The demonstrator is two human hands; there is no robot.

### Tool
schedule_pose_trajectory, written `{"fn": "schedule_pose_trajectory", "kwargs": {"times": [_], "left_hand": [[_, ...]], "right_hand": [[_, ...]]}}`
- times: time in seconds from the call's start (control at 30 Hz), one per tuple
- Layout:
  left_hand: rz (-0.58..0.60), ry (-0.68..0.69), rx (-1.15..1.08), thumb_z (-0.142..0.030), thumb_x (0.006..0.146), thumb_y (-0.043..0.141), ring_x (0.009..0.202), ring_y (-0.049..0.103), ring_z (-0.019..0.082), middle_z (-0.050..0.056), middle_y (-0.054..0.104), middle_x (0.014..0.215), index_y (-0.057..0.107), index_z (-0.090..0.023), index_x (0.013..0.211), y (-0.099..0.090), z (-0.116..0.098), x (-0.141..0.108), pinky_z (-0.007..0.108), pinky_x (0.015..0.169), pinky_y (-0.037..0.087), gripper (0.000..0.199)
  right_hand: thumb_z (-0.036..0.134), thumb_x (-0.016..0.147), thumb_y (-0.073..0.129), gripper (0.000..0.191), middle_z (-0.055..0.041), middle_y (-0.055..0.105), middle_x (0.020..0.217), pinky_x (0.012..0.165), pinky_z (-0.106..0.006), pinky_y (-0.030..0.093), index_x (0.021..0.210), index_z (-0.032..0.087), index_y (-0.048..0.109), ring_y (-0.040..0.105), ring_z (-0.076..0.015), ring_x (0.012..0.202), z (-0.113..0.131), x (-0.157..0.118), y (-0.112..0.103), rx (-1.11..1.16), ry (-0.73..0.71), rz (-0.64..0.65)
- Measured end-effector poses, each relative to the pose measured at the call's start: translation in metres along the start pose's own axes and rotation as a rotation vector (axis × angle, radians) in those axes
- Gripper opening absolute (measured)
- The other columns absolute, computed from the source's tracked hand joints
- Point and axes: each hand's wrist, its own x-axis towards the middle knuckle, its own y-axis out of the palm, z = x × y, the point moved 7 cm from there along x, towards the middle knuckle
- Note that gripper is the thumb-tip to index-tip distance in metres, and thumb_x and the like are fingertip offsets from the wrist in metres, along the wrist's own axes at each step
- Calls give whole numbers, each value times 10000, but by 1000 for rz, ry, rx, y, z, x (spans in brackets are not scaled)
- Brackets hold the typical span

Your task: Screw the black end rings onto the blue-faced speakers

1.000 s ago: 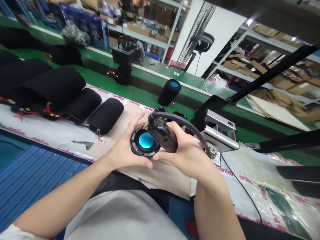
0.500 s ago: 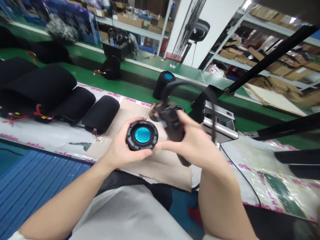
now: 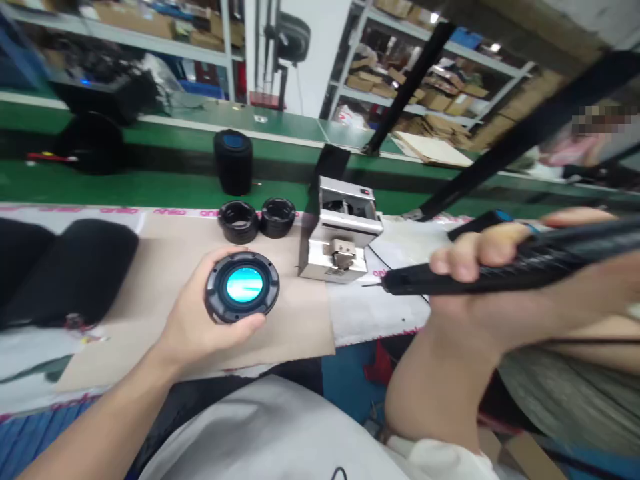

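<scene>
My left hand (image 3: 200,313) is wrapped round a black round speaker part (image 3: 242,287) with a shiny blue centre facing up, held above the brown cardboard sheet (image 3: 305,320). On the right, my right hand (image 3: 475,287) grips a black electric screwdriver (image 3: 430,278), its thin bit pointing left towards the silver screw feeder (image 3: 345,233). Two black rings, a left one (image 3: 239,222) and a right one (image 3: 278,217), stand behind the speaker part. A black cylinder with a blue top (image 3: 233,162) is upright farther back.
Black fabric-covered cylinders (image 3: 95,260) with loose wires lie at the left. A dark post (image 3: 410,87) slants over the bench at the right. Another person (image 3: 575,147) appears at the far right.
The view has turned right. My right hand has moved right, away from the speaker part; the strap-like dark item it held is out of view and it now grips the screwdriver. My left hand keeps its hold.
</scene>
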Motion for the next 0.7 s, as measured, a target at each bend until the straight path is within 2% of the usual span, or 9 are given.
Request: {"fn": "schedule_pose_trajectory", "kwargs": {"times": [0.1,0.2,0.33,0.43,0.6,0.7], "left_hand": [[123,61,-60,-402,697,905,1212,757,356,129,745,1333,589,-204,1361,37,-12,16,444,1021,635,762],[191,111,-87,-408,712,899,1223,756,337,123,743,1337,586,-206,1354,59,-21,25,428,1031,635,742],[201,115,-81,-423,709,910,1206,765,330,121,752,1326,585,-209,1337,63,-23,28,431,1039,631,739],[207,98,-111,-426,696,928,1182,775,326,121,763,1311,579,-211,1341,62,-21,27,420,1018,637,764],[205,74,-142,-429,677,947,1211,761,331,131,758,1326,577,-209,1354,63,-18,28,426,1056,612,802],[207,59,-137,-443,674,949,1215,756,342,137,751,1337,572,-211,1362,63,-16,28,440,1058,609,818]], "right_hand": [[736,1003,593,477,22,482,594,379,-305,343,933,266,629,463,-162,437,-5,-1,23,92,-93,118],[762,1010,578,506,24,517,609,392,-298,341,931,263,604,502,-152,438,-27,7,41,79,-35,194],[939,868,604,674,42,508,577,378,-299,335,879,266,557,503,-143,427,-52,17,52,104,3,261],[938,852,630,672,64,505,565,379,-293,341,937,275,565,488,-134,416,-64,17,56,78,3,296],[998,853,529,745,59,494,562,387,-306,312,949,260,555,466,-132,414,-69,13,56,53,-8,276],[1039,787,553,797,60,505,561,397,-314,335,999,271,561,483,-134,431,-73,15,58,25,55,313]]}}
